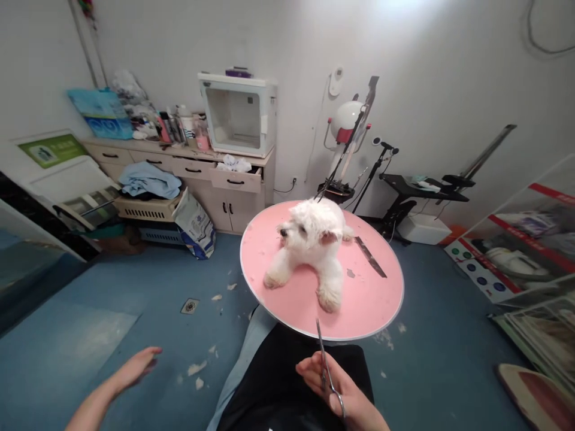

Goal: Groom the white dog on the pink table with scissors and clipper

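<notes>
A small white fluffy dog (309, 242) lies on a round pink grooming table (372, 299), its front paws stretched toward me. My right hand (336, 389) sits low in front of the table's near edge, closed on a pair of scissors (324, 359) whose blades point up toward the dog. My left hand (135, 368) hangs out to the left over the blue floor, fingers loosely extended, holding nothing. A metal comb (371, 257) rests on the table to the dog's right.
Tufts of white fur litter the blue floor (202, 365). A cabinet (197, 173) with drawers, bottles and a white drying box (238, 114) lines the back wall. A dryer on a stand (348, 129) and a black side table (417, 188) stand behind. Posters lean at right.
</notes>
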`<state>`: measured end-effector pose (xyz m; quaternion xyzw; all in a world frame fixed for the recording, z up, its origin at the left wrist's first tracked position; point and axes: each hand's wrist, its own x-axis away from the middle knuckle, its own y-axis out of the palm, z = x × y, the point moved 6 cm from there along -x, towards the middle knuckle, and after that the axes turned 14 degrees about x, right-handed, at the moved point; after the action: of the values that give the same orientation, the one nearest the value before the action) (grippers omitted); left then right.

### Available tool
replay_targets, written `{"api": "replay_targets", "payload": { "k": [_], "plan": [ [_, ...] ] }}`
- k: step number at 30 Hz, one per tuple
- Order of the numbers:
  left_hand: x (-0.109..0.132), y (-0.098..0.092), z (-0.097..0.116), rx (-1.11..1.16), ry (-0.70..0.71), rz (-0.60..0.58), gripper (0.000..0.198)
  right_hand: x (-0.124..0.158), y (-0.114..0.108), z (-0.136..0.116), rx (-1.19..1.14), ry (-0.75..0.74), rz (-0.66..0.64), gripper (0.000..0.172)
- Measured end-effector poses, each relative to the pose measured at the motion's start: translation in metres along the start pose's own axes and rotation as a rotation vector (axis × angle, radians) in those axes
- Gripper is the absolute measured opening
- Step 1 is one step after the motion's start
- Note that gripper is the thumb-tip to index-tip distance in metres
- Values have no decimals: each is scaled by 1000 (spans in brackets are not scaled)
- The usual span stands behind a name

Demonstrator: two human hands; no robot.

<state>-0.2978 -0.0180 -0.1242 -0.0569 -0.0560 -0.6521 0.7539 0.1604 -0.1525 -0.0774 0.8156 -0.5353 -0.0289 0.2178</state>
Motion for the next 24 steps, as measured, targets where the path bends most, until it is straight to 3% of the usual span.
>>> {"api": "replay_targets", "payload": {
  "k": [3, 5, 7, 10, 12, 15, 17, 20, 24],
  "plan": [
    [-12, -7, -30, -350, -107, 96, 46, -8, -7, 7, -18, 32, 118, 66],
    [-22, 3, -26, -504, -76, 34, 33, -15, -8, 9, -35, 34, 190, 64],
    [-31, 33, -6, -438, 37, -155, 37, -23, -8, 8, -48, 22, 245, 59],
    [-50, 94, 31, -296, 130, -396, 42, -31, -7, 3, -53, -26, 307, 34],
    [-69, 132, 53, -307, 210, -392, 34, -36, -7, -1, -15, -80, 319, 39],
    [-88, 182, 100, -321, 582, -306, 26, -46, -15, -4, 57, -102, 363, 43],
    [-88, 214, 139, -327, 833, -317, 35, -54, -26, -8, 59, -91, 456, 39],
    [-75, 270, 204, -311, 1060, -418, 48, -67, -40, -18, 15, -112, 579, 46],
    [-51, 363, 287, -275, 1219, -624, 34, -82, -46, -28, -32, -141, 619, 51]
  ]
}}
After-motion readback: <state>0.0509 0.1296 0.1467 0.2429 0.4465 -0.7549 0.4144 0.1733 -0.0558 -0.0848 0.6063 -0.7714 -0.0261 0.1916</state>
